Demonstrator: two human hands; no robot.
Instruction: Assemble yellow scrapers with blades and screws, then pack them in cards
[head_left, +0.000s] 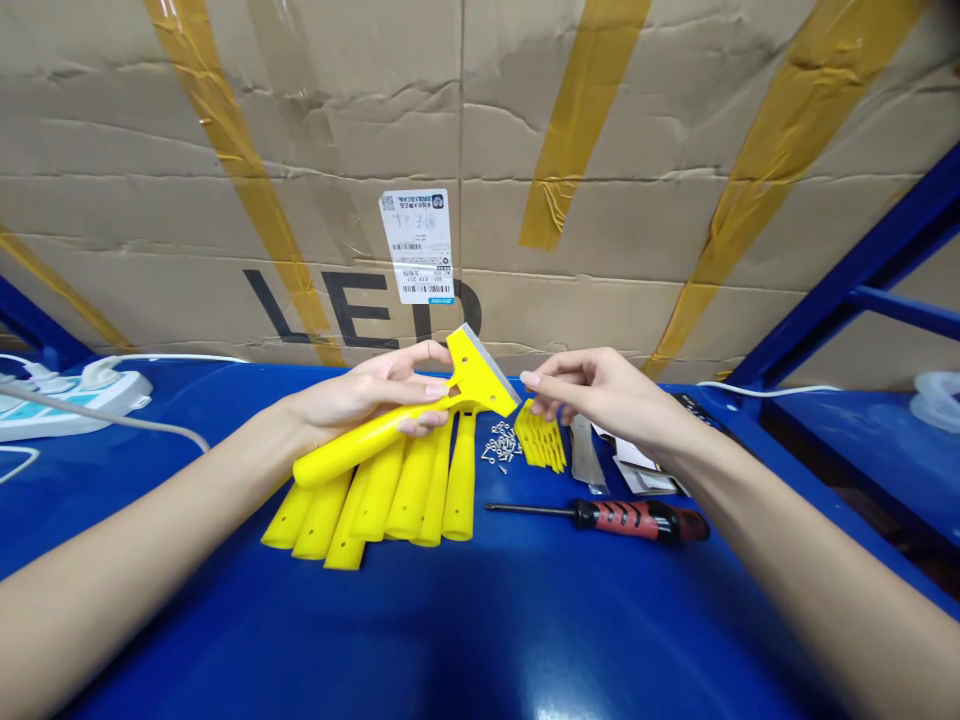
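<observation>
My left hand (382,390) is closed around the neck of a yellow scraper (360,440), held tilted above the table. A thin metal blade (491,365) lies along the scraper head's upper right edge, and small holes show in the head. Beside the blade's lower end, my right hand (589,385) has its thumb and fingers drawn together; whatever they hold, if anything, is hidden. Several yellow scraper handles (405,500) lie side by side under the held one. Loose small screws (499,443) form a pile below the head, with yellow plastic plates (541,437) to their right.
A screwdriver (637,520) with a red and black grip lies across the blue table (480,640). Clear-wrapped metal blades (585,452) and paper packets (641,470) sit under my right forearm. A white power strip (75,400) stands far left; a taped cardboard box (495,130) rises behind.
</observation>
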